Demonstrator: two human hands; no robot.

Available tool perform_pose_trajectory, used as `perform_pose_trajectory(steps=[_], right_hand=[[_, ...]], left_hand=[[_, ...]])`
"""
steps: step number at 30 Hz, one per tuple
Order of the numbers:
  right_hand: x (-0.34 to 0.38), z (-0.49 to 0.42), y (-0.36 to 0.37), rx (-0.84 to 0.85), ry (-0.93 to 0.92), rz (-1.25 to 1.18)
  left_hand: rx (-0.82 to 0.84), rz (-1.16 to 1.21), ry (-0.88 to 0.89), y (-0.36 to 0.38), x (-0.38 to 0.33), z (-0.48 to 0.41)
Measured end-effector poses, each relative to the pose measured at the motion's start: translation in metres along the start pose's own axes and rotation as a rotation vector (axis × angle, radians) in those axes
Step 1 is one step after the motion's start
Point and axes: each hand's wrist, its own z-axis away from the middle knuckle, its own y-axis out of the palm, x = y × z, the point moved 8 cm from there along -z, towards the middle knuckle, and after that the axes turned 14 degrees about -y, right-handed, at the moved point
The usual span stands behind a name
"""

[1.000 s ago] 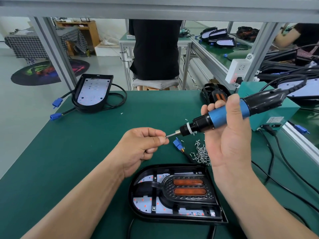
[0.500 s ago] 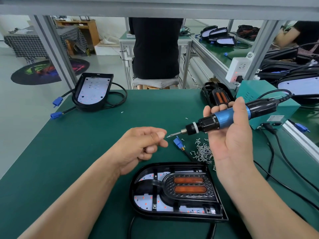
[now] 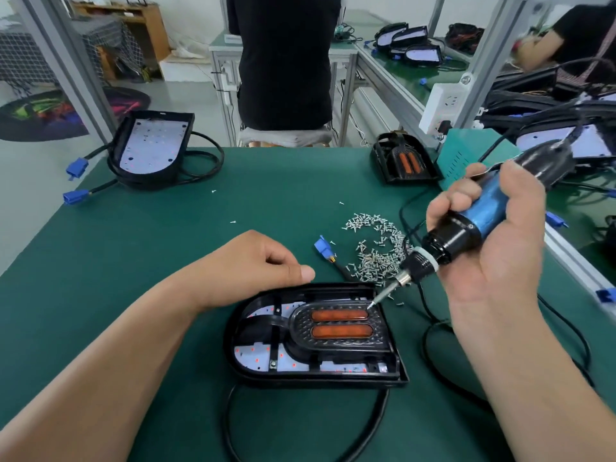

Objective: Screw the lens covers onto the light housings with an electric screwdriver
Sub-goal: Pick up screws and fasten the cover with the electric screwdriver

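A black light housing (image 3: pixel 396 375) lies on the green mat in front of me, with a black lens cover (image 3: pixel 340 325) with two orange strips set in it. My right hand (image 3: pixel 500 261) grips the blue and black electric screwdriver (image 3: pixel 483 215). The screwdriver is tilted down to the left, and its bit tip touches the cover's far right corner. My left hand (image 3: pixel 253 265) rests on the mat at the housing's far rim, fingers curled in, thumb by the rim, nothing visible in it.
A pile of small screws (image 3: pixel 376 248) and a blue connector (image 3: pixel 325 246) lie just beyond the housing. A second housing (image 3: pixel 150 145) with cables sits far left. Another lens cover (image 3: pixel 405 161) and a teal box (image 3: pixel 466 155) stand far right. Black cables run on the right.
My right hand has swung the screwdriver down from mid-air, putting its bit on the lens cover. My left hand has left the bit tip and dropped to the housing's far rim.
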Motion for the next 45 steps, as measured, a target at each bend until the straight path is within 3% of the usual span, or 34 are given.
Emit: perform_pose_trajectory(steps=[12,27,45], right_hand=[[0.002,0.032,0.027,0.339,0.108,0.043],[0.003,0.039,0.035,0.446,0.118,0.049],[0.005,0.052,0.052,0.606,0.137,0.007]], left_hand=[[0.037,-0.032,0.052,0.004,-0.005,0.003],[0.076,-0.028,0.029,0.011,-0.004,0.004],[-0.06,-0.084,0.104,0.016,-0.005,0.002]])
